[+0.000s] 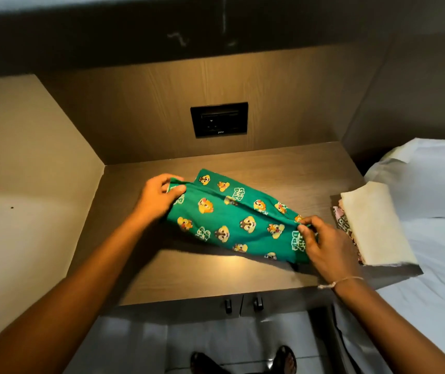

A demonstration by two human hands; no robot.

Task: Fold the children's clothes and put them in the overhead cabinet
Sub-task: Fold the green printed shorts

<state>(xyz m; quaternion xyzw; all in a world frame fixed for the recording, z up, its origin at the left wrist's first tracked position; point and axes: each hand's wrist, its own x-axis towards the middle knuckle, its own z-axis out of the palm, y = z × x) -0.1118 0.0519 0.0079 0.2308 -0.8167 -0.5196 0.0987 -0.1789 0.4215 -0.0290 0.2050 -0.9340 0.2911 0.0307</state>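
While the garment [232, 217] is held low over the counter [216, 273], pinched at opposite ends by curled fingers [179, 188] of the left hand [159, 197] and right hand [323, 247], it is judged light and limp, best gripped at its corners.

The garment [232, 220] is green with yellow-and-brown cartoon chipmunks, beside a cream folded cloth [372, 225] on a brown wood-grain counter [202, 273].

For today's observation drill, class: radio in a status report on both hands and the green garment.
Left hand gripping green garment's left end. Right hand pinching its right end. Garment stretched over wooden counter, partly folded. Folded stack at right, nothing blocking.
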